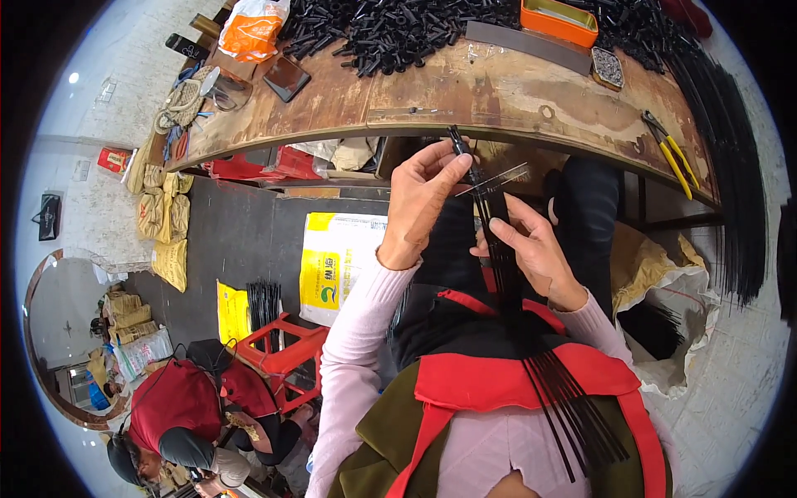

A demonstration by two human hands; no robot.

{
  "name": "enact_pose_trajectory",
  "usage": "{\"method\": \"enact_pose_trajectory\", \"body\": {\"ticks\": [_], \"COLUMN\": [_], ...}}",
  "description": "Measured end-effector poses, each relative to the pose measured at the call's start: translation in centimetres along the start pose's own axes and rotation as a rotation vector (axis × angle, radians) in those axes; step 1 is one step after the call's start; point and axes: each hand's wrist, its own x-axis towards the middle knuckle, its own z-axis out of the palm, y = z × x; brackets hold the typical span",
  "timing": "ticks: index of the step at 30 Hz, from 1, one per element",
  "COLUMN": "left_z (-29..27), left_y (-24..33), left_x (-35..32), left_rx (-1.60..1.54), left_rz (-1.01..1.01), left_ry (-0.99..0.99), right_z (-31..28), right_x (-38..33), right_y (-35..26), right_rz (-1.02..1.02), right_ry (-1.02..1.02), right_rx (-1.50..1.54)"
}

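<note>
A bundle of long, thin black rods point(573, 402) lies across my lap and over the red edge of my apron point(523, 382). My left hand point(411, 203) is closed, with thumb and fingers pinching a small black tubular piece point(462, 148) at the rods' upper end, just below the table edge. My right hand point(535, 253) is closed around the rods a little lower down, its thumb on top. Thin wire-like strands point(502, 178) cross the rods between my hands. How they join the tubular piece is too small to tell.
The worn wooden table point(332, 112) carries a heap of black plastic pieces point(390, 33), an orange tin point(558, 23), a small metal-filled box point(607, 68), yellow-handled pliers point(674, 158) and a phone point(287, 78). More black rods point(743, 191) hang at right. A co-worker point(178, 407) bends beside a red stool point(286, 358).
</note>
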Motion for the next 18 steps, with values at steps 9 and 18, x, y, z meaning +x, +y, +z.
{"method": "enact_pose_trajectory", "body": {"ticks": [9,18], "left_z": [-0.8,-1.0], "left_y": [-0.3,-0.2], "left_x": [0.4,0.6], "left_rx": [0.042,-0.013], "left_rz": [0.045,0.017], "left_ry": [-0.154,-0.284], "right_z": [0.0,-0.7], "right_x": [0.1,-0.1], "right_y": [-0.1,-0.2], "right_rz": [0.016,0.012], "right_ry": [0.005,-0.053], "right_rx": [0.008,0.067]}}
